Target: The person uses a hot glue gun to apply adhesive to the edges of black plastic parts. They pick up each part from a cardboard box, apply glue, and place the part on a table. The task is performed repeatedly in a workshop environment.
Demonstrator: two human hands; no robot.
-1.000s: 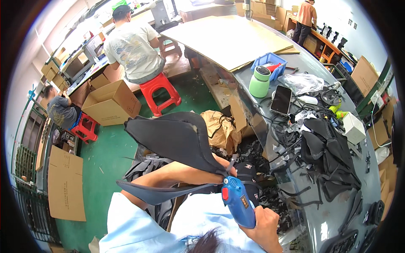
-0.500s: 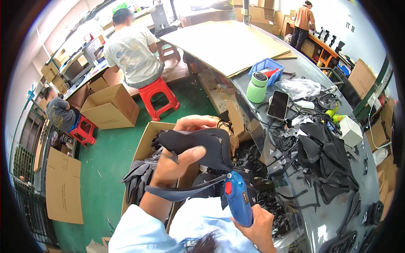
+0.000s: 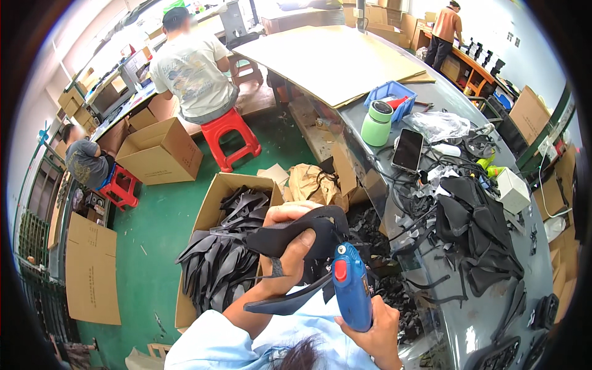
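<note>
Head view: a person holds a bent black piece [image 3: 317, 237] beside a blue handheld tool [image 3: 353, 290].
The left hand [image 3: 287, 262] pinches the black piece, thumb on top, just left of the blue tool's head; whether piece and head touch cannot be told. The right hand [image 3: 379, 327] wraps round the blue tool's lower end. Left of the tool, an open carton [image 3: 214, 200] holds stacked black pieces [image 3: 213, 265]. Right of it, on a grey table [image 3: 453, 333], lies a dark heap [image 3: 472, 228]; beyond stand a phone [image 3: 407, 150], lying flat, and a green bottle [image 3: 377, 126], upright.
</note>
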